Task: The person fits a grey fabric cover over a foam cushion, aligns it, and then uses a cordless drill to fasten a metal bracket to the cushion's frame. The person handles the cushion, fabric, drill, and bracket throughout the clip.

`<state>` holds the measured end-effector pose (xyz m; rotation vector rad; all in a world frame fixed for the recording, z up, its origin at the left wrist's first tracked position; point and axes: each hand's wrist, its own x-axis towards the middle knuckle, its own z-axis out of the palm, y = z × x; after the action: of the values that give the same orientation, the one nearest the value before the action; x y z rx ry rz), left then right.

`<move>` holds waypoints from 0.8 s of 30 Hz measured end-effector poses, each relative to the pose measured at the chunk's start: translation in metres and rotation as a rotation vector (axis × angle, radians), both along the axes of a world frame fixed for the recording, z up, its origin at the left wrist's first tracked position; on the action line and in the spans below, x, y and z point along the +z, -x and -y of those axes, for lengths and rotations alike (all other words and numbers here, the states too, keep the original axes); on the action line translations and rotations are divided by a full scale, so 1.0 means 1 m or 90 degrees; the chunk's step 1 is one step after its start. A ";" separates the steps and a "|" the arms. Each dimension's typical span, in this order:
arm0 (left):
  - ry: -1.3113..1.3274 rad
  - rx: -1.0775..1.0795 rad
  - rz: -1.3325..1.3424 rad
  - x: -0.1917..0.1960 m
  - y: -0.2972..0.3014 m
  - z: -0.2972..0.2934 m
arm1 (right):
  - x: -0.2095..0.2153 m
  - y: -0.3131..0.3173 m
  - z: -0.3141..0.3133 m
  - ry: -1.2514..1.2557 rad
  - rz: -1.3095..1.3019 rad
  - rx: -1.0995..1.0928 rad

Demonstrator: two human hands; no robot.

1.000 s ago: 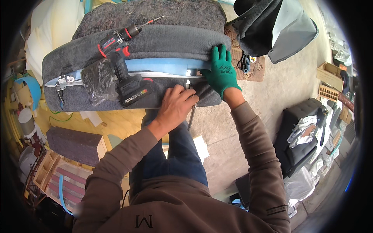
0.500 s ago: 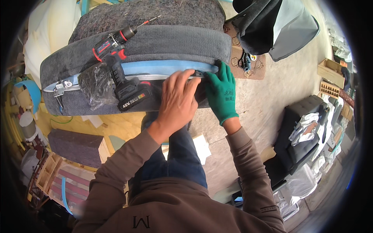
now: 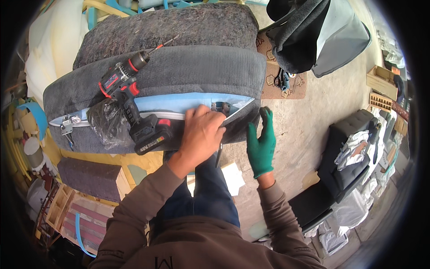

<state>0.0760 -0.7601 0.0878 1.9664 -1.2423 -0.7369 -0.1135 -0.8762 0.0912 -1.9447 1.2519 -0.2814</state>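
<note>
Nearest the camera, brown sleeves and blue trousers fill the lower frame. The left hand [image 3: 204, 132], bare, lies palm-down on the front edge of the grey cushion [image 3: 179, 71], its grip pressed on the cover where the grey fabric meets the blue liner [image 3: 179, 104]; whether the fingertips pinch the fabric or only pin it cannot be told, since they are hidden under the hand. The right hand [image 3: 262, 143], in a green glove, hangs released, fingers straight, just off the cushion's right corner and touching nothing. A small metal bracket [image 3: 221, 107] sits at the seam just beyond the left fingertips. Judgement: the step looks like closing or tensioning the cover at this corner; done well, the left hand would keep flat, even pressure beside the bracket while the right takes the loose corner, so the fabric does not wrinkle. A cordless drill [image 3: 134, 105] lies on the cushion left of the hand, beside a clear plastic bag [image 3: 107, 123]; another metal fitting [image 3: 68, 124] sits at the far left end of the seam. Beyond, a second felt-covered cushion [image 3: 165, 27]. A dark rod under the left wrist is hard to identify. The cushion's support is hidden.
</note>
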 end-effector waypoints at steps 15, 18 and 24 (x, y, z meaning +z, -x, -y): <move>-0.084 -0.052 -0.040 0.014 -0.008 -0.005 | 0.047 -0.007 -0.093 -0.257 -0.189 0.009; -0.059 -0.052 -0.012 0.015 -0.006 -0.005 | 0.022 -0.011 -0.102 -0.251 -0.263 0.033; -0.043 -0.067 -0.017 0.014 -0.009 -0.009 | 0.013 -0.012 -0.080 -0.330 -0.194 0.025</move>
<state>0.0845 -0.7508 0.1014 1.9510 -1.3283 -0.8653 -0.1013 -0.7958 0.1042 -1.5902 1.3153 0.3450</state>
